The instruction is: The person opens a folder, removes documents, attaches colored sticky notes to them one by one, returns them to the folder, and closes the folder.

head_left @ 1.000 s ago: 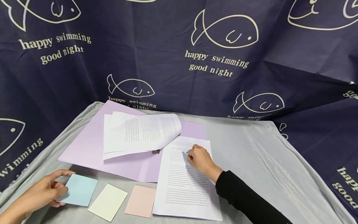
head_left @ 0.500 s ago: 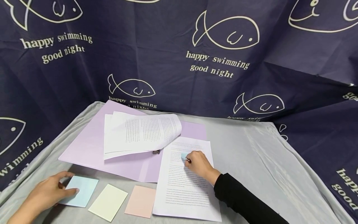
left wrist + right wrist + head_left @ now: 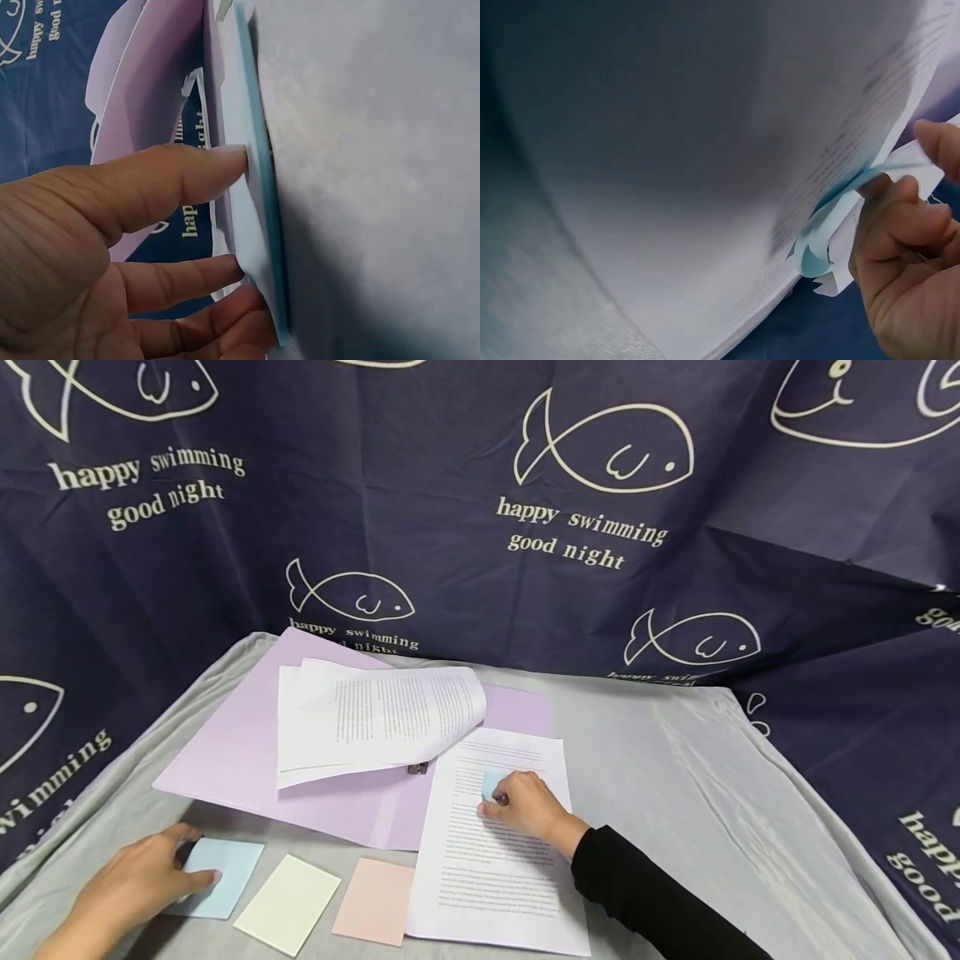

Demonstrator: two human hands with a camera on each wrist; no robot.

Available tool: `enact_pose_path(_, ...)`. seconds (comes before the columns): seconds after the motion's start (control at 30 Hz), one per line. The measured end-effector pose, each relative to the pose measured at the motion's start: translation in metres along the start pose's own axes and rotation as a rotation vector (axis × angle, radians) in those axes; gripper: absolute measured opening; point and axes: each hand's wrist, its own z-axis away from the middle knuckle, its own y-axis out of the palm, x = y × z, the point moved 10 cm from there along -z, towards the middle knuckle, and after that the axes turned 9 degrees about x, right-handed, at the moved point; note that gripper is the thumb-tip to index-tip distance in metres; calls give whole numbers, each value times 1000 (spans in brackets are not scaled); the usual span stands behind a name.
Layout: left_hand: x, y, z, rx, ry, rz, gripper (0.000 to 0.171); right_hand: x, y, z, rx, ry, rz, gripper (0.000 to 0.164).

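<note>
In the head view, my right hand [image 3: 528, 806] is over a printed sheet [image 3: 510, 885], its curled fingers at a small light-blue sticky note [image 3: 491, 782]. The right wrist view shows the note [image 3: 819, 238] bent into a loop against the page, with fingertips on it and my thumb apart from them. My left hand [image 3: 138, 877] rests on a light-blue sticky note pad [image 3: 225, 877] lying on the table. In the left wrist view, my thumb presses the pad's face, while the other fingers [image 3: 187, 274] extend along its near end.
A pale green pad [image 3: 288, 906] and a pink pad [image 3: 372, 902] lie between the blue pad and the printed sheet. Behind them is an open lilac folder [image 3: 225, 752] with folded-back pages [image 3: 390, 710] and a metal clip [image 3: 417, 768]. A dark-blue fish-print curtain [image 3: 450, 510] hangs behind the table.
My right hand has moved slightly down the page, and more of the blue note shows beside its fingers. My left thumb has shifted from the blue pad's edge onto its top.
</note>
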Motion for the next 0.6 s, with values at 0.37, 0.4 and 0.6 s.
enact_pose_path(0.37, -5, -4, 5, -38, 6, -30, 84, 6, 2, 4, 39, -21, 93, 17)
enact_pose_path(0.4, -6, -6, 6, -45, 4, -32, 85, 6, 2, 4, 36, -18, 120, 10)
enact_pose_path(0.6, -24, -15, 15, -80, 5, -40, 83, 4, 6, 3, 74, 43, 163, 23)
